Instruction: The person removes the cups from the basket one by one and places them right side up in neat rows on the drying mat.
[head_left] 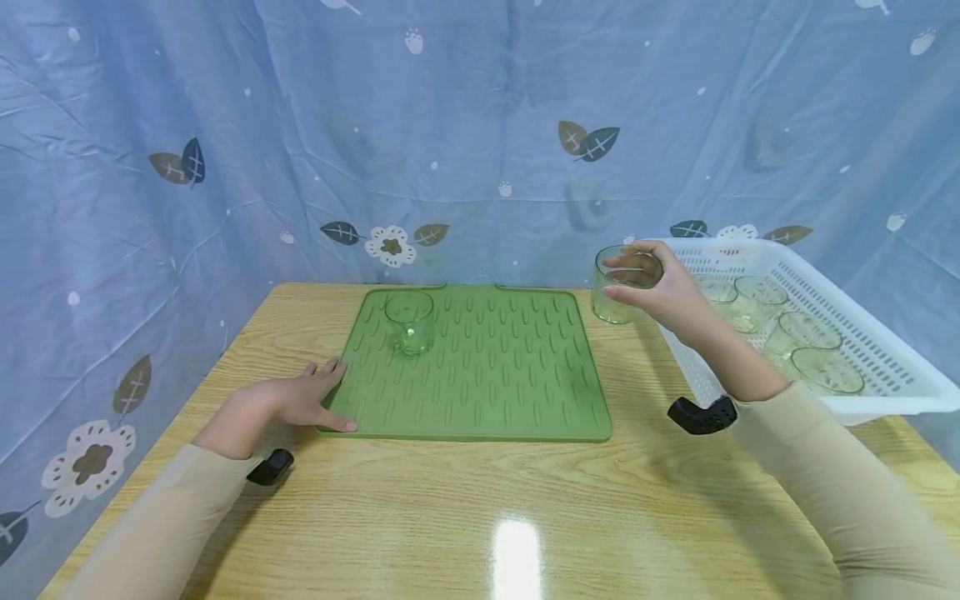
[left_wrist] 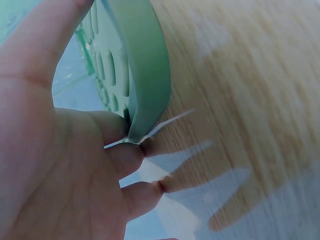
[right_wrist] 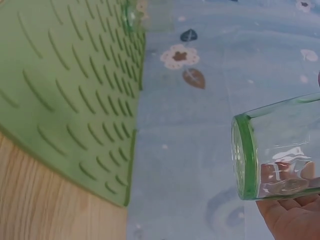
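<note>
My right hand [head_left: 664,287] grips a clear, green-tinted drinking glass [head_left: 611,307] by its upper part, between thumb and fingers. In the head view this glass appears upright, between the mat and the basket; its thick base [right_wrist: 245,160] faces the mat side in the right wrist view. At the left edge of the green ridged mat [head_left: 480,367] lies my left hand [head_left: 303,400], its thumb and fingers extended and spread. Its fingertips meet the mat's rim in the left wrist view. Another glass [head_left: 410,325] stands on the mat's left back part.
A white perforated plastic basket [head_left: 892,333] stands at the right of the wooden table [head_left: 420,508], holding several more glasses [head_left: 761,300]. A blue patterned curtain [head_left: 480,125] hangs right behind the table.
</note>
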